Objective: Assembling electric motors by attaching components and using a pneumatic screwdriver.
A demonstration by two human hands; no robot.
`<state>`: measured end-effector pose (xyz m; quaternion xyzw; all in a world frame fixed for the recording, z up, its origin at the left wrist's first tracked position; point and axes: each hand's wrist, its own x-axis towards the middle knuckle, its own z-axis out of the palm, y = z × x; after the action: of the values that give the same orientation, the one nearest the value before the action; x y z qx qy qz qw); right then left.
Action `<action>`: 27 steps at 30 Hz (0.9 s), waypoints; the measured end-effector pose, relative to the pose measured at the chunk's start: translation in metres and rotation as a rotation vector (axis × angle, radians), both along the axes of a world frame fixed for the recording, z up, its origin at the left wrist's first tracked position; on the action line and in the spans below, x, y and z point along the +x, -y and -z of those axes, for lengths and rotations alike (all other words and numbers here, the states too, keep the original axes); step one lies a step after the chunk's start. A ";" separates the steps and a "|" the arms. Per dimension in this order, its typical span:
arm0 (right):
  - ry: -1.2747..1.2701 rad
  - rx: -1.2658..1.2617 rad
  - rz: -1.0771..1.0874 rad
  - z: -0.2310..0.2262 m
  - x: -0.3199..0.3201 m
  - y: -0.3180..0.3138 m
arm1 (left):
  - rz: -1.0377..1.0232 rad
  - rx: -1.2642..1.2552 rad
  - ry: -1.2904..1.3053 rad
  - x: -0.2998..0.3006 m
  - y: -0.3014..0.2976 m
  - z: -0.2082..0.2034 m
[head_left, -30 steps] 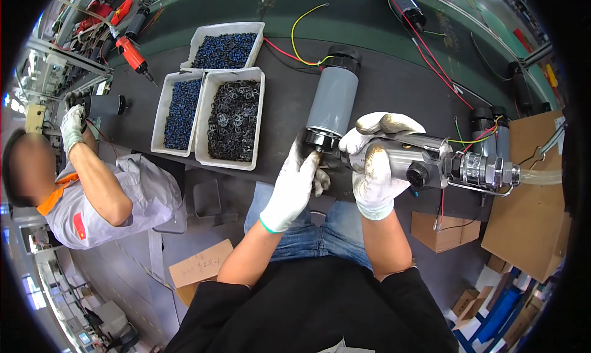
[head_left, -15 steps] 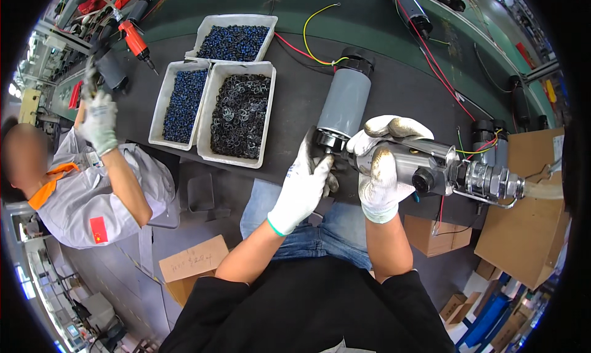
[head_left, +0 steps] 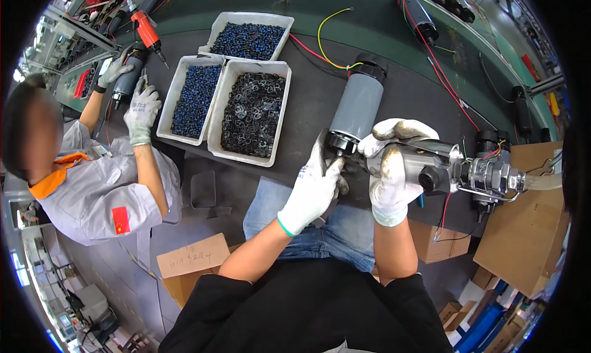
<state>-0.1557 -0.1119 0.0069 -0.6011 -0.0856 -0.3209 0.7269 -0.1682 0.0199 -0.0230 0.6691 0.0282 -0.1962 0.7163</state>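
Note:
A grey cylindrical motor [head_left: 358, 103] lies on the dark bench, its shaft end turned towards me. Red, black and yellow-green wires come off its far end. My gloved left hand [head_left: 315, 186] closes its fingers round the shaft end; whether a small part is pinched there is hidden. In my gloved right hand [head_left: 392, 183] is a silver air tool [head_left: 422, 167], wrapped by fingers and thumb. The tool's nose reaches the shaft beside my left fingertips, but the exact contact is covered. A hose [head_left: 545, 180] runs from the tool's metal coupling to the right.
Left of the motor stand white bins: one of black clips [head_left: 252, 116], one of small blue-black parts [head_left: 196, 100], another similar bin [head_left: 251, 40] behind. A co-worker [head_left: 104, 186] sits at left, near a hanging red-orange screwdriver [head_left: 146, 31]. More motors [head_left: 417, 17] and a cardboard box [head_left: 523, 217] stand right.
The whole view has shifted slightly. My hands, tool and motor keep their places relative to each other. The co-worker's raised gloved hand has come down beside a motor, where both their hands now are.

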 end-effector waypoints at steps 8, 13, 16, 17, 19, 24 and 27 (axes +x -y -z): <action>0.156 0.216 -0.126 -0.038 -0.001 0.007 | 0.060 0.206 0.052 -0.001 -0.015 -0.008; 0.076 0.036 0.159 -0.031 -0.002 0.046 | -0.047 0.761 0.565 -0.003 -0.081 -0.056; -0.047 -0.005 0.236 -0.019 -0.002 0.065 | -0.123 1.056 0.793 0.024 -0.133 -0.065; -0.106 -0.007 0.235 -0.015 -0.001 0.067 | -0.128 1.067 0.791 0.034 -0.146 -0.064; -0.163 -0.005 0.235 -0.011 0.000 0.067 | -0.018 1.254 0.900 0.055 -0.162 -0.053; -0.197 0.010 0.226 -0.007 0.007 0.060 | 0.136 1.235 0.964 0.079 -0.155 -0.044; -0.206 -0.004 0.211 -0.006 0.008 0.057 | 0.241 1.227 0.992 0.085 -0.147 -0.041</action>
<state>-0.1475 -0.1692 0.0128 -0.6380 0.0522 -0.3319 0.6928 -0.0830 0.1674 0.0176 0.9517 -0.2635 0.0990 0.1229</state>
